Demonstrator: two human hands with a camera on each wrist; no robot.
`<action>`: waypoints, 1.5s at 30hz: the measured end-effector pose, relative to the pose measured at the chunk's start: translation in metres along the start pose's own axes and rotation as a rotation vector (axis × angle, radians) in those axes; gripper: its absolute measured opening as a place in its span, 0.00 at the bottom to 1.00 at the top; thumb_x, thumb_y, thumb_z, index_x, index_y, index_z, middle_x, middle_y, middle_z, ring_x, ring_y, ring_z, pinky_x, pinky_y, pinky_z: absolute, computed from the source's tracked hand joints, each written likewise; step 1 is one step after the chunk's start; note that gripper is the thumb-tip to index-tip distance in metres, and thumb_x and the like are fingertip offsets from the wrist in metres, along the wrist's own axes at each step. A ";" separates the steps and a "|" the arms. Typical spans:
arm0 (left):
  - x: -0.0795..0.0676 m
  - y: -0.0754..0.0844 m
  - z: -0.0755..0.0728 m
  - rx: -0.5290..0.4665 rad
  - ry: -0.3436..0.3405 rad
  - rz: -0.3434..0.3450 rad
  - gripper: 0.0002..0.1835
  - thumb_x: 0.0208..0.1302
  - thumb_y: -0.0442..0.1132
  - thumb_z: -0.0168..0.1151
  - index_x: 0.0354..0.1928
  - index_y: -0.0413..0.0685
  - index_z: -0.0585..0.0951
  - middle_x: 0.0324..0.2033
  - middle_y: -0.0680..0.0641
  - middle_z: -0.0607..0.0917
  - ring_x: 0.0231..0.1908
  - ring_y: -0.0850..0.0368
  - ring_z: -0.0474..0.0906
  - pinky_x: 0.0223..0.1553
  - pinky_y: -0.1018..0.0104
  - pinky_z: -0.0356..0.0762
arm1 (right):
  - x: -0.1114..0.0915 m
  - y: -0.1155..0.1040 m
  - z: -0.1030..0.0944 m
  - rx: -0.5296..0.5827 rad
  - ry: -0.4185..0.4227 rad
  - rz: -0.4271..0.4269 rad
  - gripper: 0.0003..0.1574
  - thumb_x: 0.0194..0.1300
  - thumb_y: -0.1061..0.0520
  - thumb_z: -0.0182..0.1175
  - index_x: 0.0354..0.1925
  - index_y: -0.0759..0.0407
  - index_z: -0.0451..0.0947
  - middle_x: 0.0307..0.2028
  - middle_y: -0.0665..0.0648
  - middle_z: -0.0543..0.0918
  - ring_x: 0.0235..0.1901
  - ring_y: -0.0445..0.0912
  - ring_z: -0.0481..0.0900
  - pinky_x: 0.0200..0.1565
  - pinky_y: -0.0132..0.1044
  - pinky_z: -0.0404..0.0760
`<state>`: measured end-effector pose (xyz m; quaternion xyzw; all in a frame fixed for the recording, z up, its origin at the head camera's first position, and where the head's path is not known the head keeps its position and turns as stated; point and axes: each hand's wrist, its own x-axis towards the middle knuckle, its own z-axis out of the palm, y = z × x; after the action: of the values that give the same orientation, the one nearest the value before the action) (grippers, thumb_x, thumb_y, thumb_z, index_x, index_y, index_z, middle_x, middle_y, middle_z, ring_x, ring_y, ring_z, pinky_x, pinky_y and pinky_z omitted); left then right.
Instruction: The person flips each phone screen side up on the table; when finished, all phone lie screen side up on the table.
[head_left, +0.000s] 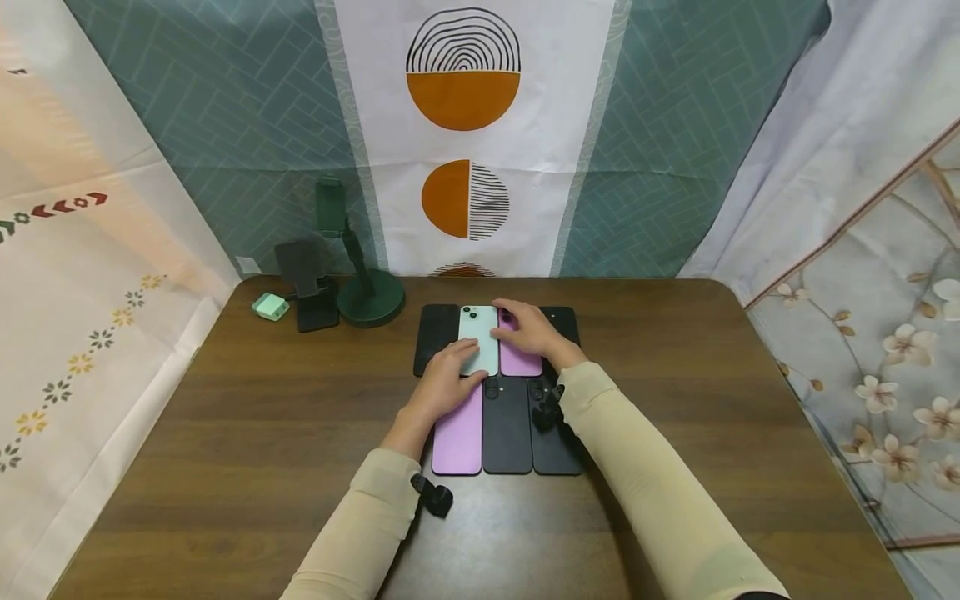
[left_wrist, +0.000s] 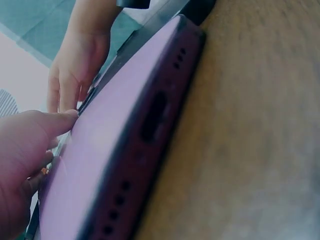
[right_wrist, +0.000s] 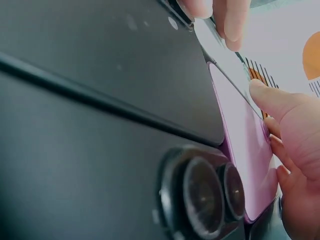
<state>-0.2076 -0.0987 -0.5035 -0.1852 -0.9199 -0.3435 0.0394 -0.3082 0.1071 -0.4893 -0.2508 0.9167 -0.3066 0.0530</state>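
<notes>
I'm at a wood-grain desk (head_left: 675,400) in a cloth-screened nook, home or set-up booth, can't tell which: teal patterned cloth (head_left: 652,150) past the back edge, pale flower-trimmed cloth (head_left: 90,275) off the left edge, floral curtain (head_left: 907,400) off the right. Green phone stand (head_left: 371,300) near the back-left corner, phones (head_left: 457,437) in rows: desk workspace.

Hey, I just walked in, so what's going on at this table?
A person is reaching over seven phones laid out on a wooden table, four in the back row and three in front. The left hand lies over the lower left of the pale phone in the back row. The right hand is over the upper part of the pink phone beside it, thumb at the pale one's edge. No phone looks lifted.
</notes>
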 end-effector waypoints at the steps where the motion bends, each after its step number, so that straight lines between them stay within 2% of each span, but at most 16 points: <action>1: 0.000 0.000 0.000 0.003 -0.002 -0.004 0.29 0.66 0.44 0.70 0.65 0.37 0.78 0.67 0.41 0.76 0.69 0.44 0.69 0.71 0.51 0.64 | 0.000 -0.001 0.000 -0.003 -0.007 0.002 0.41 0.70 0.50 0.65 0.74 0.62 0.65 0.71 0.63 0.70 0.71 0.57 0.65 0.72 0.52 0.61; 7: 0.000 0.001 -0.002 0.045 -0.038 -0.007 0.29 0.68 0.45 0.68 0.65 0.35 0.77 0.70 0.40 0.73 0.72 0.45 0.63 0.74 0.51 0.56 | 0.002 -0.004 0.002 -0.038 -0.036 0.007 0.42 0.70 0.49 0.65 0.75 0.61 0.63 0.72 0.62 0.68 0.72 0.57 0.64 0.73 0.53 0.60; 12: 0.001 0.003 -0.003 0.065 -0.056 0.007 0.28 0.69 0.46 0.66 0.64 0.35 0.78 0.70 0.39 0.71 0.74 0.44 0.61 0.75 0.50 0.53 | 0.003 -0.003 0.001 -0.063 -0.033 0.013 0.41 0.70 0.48 0.64 0.75 0.59 0.64 0.72 0.61 0.69 0.72 0.57 0.63 0.74 0.56 0.56; 17: 0.001 0.005 -0.003 0.108 -0.038 0.004 0.29 0.69 0.48 0.66 0.65 0.36 0.78 0.70 0.40 0.72 0.73 0.44 0.62 0.76 0.46 0.49 | 0.003 0.000 0.001 -0.062 -0.029 0.006 0.39 0.70 0.48 0.65 0.73 0.60 0.67 0.70 0.61 0.71 0.72 0.56 0.64 0.74 0.56 0.55; 21: 0.000 0.004 -0.001 0.131 -0.023 -0.006 0.29 0.70 0.49 0.66 0.65 0.37 0.78 0.70 0.40 0.71 0.73 0.46 0.62 0.76 0.45 0.46 | 0.004 -0.001 0.001 -0.070 -0.030 -0.005 0.41 0.70 0.48 0.64 0.74 0.60 0.65 0.71 0.61 0.70 0.72 0.57 0.63 0.74 0.57 0.54; 27: -0.002 0.002 0.001 0.099 -0.020 -0.012 0.30 0.70 0.49 0.65 0.66 0.36 0.76 0.71 0.41 0.70 0.74 0.47 0.61 0.77 0.48 0.45 | 0.006 -0.003 0.002 -0.079 -0.044 0.005 0.42 0.70 0.48 0.64 0.75 0.60 0.63 0.73 0.61 0.67 0.74 0.58 0.61 0.75 0.56 0.50; 34: -0.002 0.001 0.000 0.054 -0.022 -0.011 0.30 0.70 0.47 0.66 0.66 0.35 0.76 0.71 0.40 0.70 0.74 0.46 0.61 0.77 0.46 0.44 | 0.009 -0.002 0.004 0.064 -0.012 0.018 0.36 0.71 0.57 0.62 0.73 0.63 0.64 0.70 0.63 0.71 0.72 0.54 0.65 0.77 0.50 0.42; 39: -0.002 0.000 0.000 0.045 -0.032 -0.017 0.30 0.70 0.47 0.65 0.67 0.35 0.75 0.72 0.40 0.69 0.74 0.46 0.60 0.77 0.46 0.43 | 0.011 -0.003 0.004 0.141 0.013 0.029 0.31 0.71 0.62 0.60 0.69 0.63 0.67 0.67 0.64 0.74 0.71 0.55 0.66 0.77 0.50 0.41; 41: -0.002 0.000 0.000 0.044 -0.034 -0.017 0.30 0.71 0.47 0.65 0.67 0.35 0.75 0.72 0.40 0.69 0.74 0.46 0.59 0.77 0.46 0.43 | 0.013 -0.005 0.004 0.134 0.013 0.027 0.30 0.72 0.62 0.59 0.69 0.64 0.67 0.66 0.65 0.75 0.70 0.56 0.67 0.77 0.51 0.41; 45: -0.002 0.000 0.000 0.044 -0.043 -0.018 0.30 0.71 0.47 0.65 0.68 0.35 0.74 0.72 0.41 0.68 0.75 0.47 0.59 0.77 0.47 0.42 | 0.014 -0.008 0.003 0.039 -0.016 0.013 0.30 0.74 0.60 0.55 0.71 0.66 0.66 0.68 0.66 0.73 0.71 0.57 0.66 0.77 0.50 0.42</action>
<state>-0.2054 -0.0995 -0.5036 -0.1832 -0.9295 -0.3193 0.0206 -0.3162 0.0926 -0.4864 -0.2462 0.9116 -0.3221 0.0673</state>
